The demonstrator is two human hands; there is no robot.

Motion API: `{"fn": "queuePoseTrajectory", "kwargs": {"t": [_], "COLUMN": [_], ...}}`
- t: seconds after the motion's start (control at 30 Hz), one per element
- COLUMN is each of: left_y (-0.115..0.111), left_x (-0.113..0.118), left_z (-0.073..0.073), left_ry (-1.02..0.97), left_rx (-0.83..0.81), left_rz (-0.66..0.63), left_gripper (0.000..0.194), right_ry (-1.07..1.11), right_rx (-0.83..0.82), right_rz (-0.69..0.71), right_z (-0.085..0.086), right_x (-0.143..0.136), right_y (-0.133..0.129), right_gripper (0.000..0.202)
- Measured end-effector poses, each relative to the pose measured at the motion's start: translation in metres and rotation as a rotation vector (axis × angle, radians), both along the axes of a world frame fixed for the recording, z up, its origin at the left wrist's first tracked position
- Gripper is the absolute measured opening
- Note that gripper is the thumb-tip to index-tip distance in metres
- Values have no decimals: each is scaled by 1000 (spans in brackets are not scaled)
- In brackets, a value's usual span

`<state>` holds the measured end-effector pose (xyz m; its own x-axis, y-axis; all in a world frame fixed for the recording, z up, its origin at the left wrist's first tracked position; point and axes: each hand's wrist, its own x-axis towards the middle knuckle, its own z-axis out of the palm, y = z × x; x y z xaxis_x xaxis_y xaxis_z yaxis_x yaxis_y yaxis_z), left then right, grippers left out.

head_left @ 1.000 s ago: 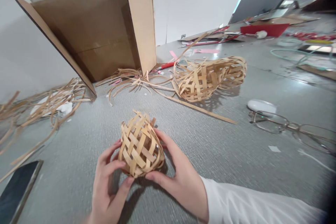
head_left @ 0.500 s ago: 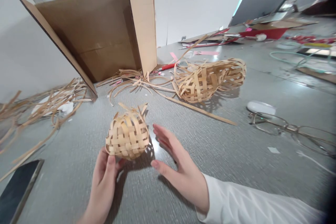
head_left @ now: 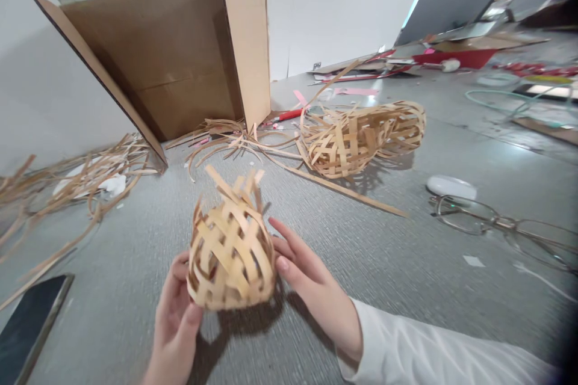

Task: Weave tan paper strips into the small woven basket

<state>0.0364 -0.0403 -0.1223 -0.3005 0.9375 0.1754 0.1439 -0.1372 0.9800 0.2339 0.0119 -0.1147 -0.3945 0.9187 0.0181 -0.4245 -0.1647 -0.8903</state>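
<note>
A small woven basket [head_left: 232,252] of pale flat strips is held just over the grey table, its loose strip ends sticking up at the far side. My left hand [head_left: 176,313] grips its left lower edge, the thumb in front and the other fingers partly hidden behind the weave. At the right side, my right hand [head_left: 311,283] has its fingertips against the basket, thumb and fingers spread apart. Farther back lies a larger, longer woven piece [head_left: 356,138] of the same strips.
An upright folded cardboard [head_left: 158,60] stands at the back. Loose strips [head_left: 108,174] lie at the left, above a phone [head_left: 34,325]. To the right are a white mouse [head_left: 451,186] and glasses [head_left: 497,222]. A red-handled tool [head_left: 289,114] rests beside the cardboard.
The basket has come nearer and turned, so its loose ends and more of one woven side show. My right hand has moved from apart to touching its right side.
</note>
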Motion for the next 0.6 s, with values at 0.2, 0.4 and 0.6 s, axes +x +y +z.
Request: {"fn": "queuePoseTrajectory", "kwargs": {"t": [0.2,0.4,0.6], "left_y": [10,31,31], "left_x": [-12,-22,-21], "left_z": [8,15,19], "left_ry": [352,525,560], "left_rx": [161,17,-109], "left_rz": [-130,-103,-85], "left_gripper": [20,8,17], "right_ry": [8,-318,-458], "right_rx": [123,381,538], "right_rz": [91,-30,-81], "right_z": [2,-8,2], "right_x": [12,18,17], "right_y": [18,31,24], "right_gripper": [56,52,49]}}
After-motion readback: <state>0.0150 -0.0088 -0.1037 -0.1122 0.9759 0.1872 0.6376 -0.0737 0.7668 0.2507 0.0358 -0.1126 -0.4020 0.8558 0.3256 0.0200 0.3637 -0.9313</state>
